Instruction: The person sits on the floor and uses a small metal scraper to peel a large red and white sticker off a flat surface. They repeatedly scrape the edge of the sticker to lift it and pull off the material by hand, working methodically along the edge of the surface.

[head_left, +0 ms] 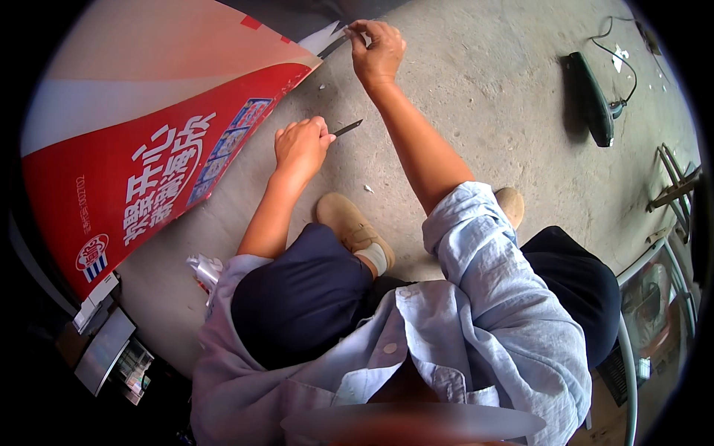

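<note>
My left hand (301, 147) is closed in a fist around a knife, whose thin dark blade (348, 128) juts out to the right past my thumb. Its handle is hidden inside my fingers. Farther out, my right hand (378, 53) pinches the end of a thin dark strip (334, 47) at the far right corner of a large red and white printed panel (149, 141). Pale torn-looking material (320, 37) shows beside that strip. The panel stands on my left, its long edge beside my left hand.
Bare concrete floor (476, 89) with small white scraps lies around my shoes (349, 227). A dark green elongated tool (593, 100) with a cord lies at the far right. Metal-framed furniture (628, 357) stands close on my right, a crumpled silvery packet (204, 271) on my left.
</note>
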`<state>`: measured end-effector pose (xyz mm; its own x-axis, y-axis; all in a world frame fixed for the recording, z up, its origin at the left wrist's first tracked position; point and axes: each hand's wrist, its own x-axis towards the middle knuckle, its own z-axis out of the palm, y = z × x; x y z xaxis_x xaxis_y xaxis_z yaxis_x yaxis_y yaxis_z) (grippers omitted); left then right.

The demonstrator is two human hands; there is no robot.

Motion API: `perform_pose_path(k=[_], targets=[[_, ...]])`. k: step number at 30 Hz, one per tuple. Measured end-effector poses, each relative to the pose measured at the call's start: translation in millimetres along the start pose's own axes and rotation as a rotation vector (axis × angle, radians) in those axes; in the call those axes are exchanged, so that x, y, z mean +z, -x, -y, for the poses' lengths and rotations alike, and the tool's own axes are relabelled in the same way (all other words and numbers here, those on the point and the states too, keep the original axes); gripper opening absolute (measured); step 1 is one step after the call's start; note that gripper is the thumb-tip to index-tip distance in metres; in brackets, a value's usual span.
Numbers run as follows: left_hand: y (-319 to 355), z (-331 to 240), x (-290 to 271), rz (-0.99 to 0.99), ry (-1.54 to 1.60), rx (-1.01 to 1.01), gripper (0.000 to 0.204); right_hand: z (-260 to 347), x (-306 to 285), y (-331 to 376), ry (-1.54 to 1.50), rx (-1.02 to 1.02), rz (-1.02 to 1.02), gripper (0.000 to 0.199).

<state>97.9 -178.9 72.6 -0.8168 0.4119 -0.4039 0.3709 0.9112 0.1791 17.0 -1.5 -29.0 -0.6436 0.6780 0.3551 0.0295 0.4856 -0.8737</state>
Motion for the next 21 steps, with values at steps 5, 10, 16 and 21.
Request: perform_pose_path(k=[5, 10, 16, 21], targets=[[-2, 0, -1, 0.015, -0.004, -0.004, 0.022, 3, 0, 13, -0.027, 0.024, -0.011, 0.008], [-4, 11, 6, 0.020, -0.036, -0.005, 0.023, 2, -10, 45, -0.108, 0.019, 0.099, 0.011], [-5, 13, -2, 0.111, -0.013, -0.068, 0.023, -3, -7, 42, -0.144, 0.148, 0.067, 0.020], [-10, 7, 0, 0.117, -0.006, -0.049, 0.023, -7, 2, 11, -0.134, 0.161, 0.035, 0.024]])
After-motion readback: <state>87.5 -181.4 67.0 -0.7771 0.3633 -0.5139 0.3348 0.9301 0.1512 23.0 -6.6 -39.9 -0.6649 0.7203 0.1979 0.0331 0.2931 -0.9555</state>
